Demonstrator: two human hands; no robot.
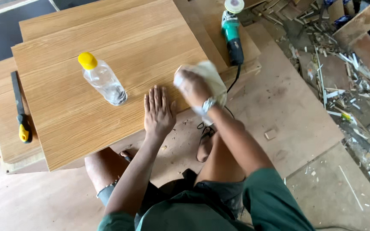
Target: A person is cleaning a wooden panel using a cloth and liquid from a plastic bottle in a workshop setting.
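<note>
A light oak-veneer board (86, 90) lies on top of a stack of similar boards. My left hand (158, 112) rests flat, fingers spread, on the board's near right edge. My right hand (192, 87) is closed on a pale cloth (213, 77), pressed against the board's right edge. A clear plastic bottle (103, 80) with a yellow cap stands upright on the board, left of my hands.
A green angle grinder (231, 32) lies on the boards beyond my right hand, its black cord trailing toward me. A file with a yellow handle (20, 107) lies on a lower board at left. Wood scraps and debris (347, 72) litter the floor at right.
</note>
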